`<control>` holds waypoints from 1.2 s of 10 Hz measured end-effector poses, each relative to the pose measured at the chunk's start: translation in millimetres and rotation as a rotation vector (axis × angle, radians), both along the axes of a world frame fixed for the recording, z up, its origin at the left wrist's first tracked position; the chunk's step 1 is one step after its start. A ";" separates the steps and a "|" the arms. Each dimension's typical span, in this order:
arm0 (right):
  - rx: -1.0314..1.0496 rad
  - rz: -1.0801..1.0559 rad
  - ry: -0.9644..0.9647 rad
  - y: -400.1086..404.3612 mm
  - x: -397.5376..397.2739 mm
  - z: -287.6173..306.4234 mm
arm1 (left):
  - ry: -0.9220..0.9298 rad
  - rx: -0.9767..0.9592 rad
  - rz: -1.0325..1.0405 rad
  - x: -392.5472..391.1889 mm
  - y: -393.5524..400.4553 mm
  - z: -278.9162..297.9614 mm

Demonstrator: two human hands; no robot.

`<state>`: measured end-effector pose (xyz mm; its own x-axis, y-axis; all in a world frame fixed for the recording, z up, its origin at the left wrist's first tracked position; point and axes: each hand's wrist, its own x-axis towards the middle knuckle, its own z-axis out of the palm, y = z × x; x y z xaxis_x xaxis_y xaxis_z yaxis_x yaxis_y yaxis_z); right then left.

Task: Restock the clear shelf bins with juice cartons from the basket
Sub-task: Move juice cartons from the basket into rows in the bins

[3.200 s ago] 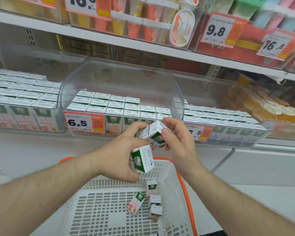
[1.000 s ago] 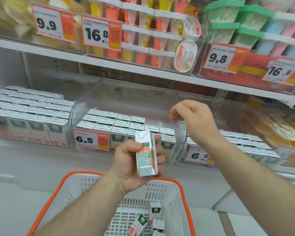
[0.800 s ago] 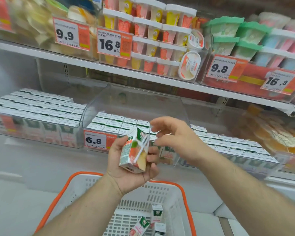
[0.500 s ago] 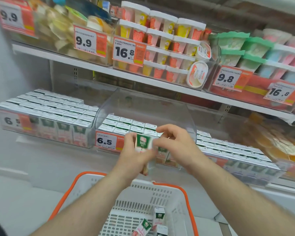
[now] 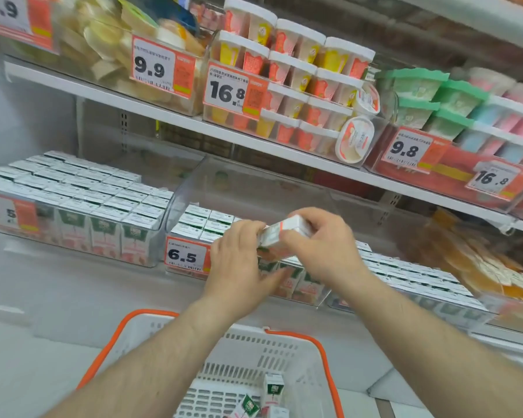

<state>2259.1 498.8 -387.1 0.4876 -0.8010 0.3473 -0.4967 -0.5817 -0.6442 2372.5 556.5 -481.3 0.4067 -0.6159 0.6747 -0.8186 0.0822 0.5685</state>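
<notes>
A small white, green and orange juice carton lies tilted on its side just above the front rows of the middle clear bin. My right hand grips it from the top and right with curled fingers. On the carton's left end my left hand holds on with its fingertips, thumb spread below. The bin holds rows of upright cartons behind a 6.5 price tag. Below, the white basket with an orange rim holds a few loose cartons.
Clear bins packed with the same cartons stand to the left and right of the middle one. The shelf above carries cups and tubs with price tags. Orange packets lie at the far right.
My right hand came back from the bin and joined the left on the carton. Both hands carried it up and forward over the middle bin. The view tilted upward.
</notes>
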 end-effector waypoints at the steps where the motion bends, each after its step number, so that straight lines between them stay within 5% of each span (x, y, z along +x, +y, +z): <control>1: -0.066 -0.139 0.093 -49.0 10.8 16.4 | -0.176 0.427 0.124 10.2 -5.5 -11.2; 2: 0.013 -0.193 0.302 -97.3 27.9 5.2 | -0.232 0.570 0.127 13.7 -5.7 -24.1; 4: 0.190 -0.095 0.571 -125.3 56.9 -24.7 | -0.284 0.523 0.187 14.3 -9.5 -33.0; 6: 0.352 -0.056 0.571 -129.1 73.0 -36.9 | -0.300 0.509 0.207 13.9 -13.8 -38.3; 8: 0.148 0.011 0.897 -119.8 78.6 -40.9 | -0.278 0.527 0.181 15.1 -16.3 -38.8; 9: 0.182 -0.039 0.775 -114.5 74.2 -37.3 | -0.253 0.377 0.167 12.8 -8.5 -44.5; 10: -0.094 -0.141 0.523 -104.3 60.3 -41.5 | -0.214 0.213 0.097 -2.1 4.7 -69.9; 11: -0.283 -0.106 -0.018 -56.2 27.4 -49.8 | -0.218 0.255 -0.032 -20.2 18.7 -101.6; 12: -0.280 -0.003 -0.186 -5.2 -6.3 -87.0 | -0.042 0.525 -0.173 -29.5 32.0 -124.4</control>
<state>2252.8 493.6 -474.1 0.3930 -0.6634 0.6367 -0.3880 -0.7474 -0.5392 2343.0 588.4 -605.7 0.2495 -0.9293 0.2724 -0.8410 -0.0685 0.5366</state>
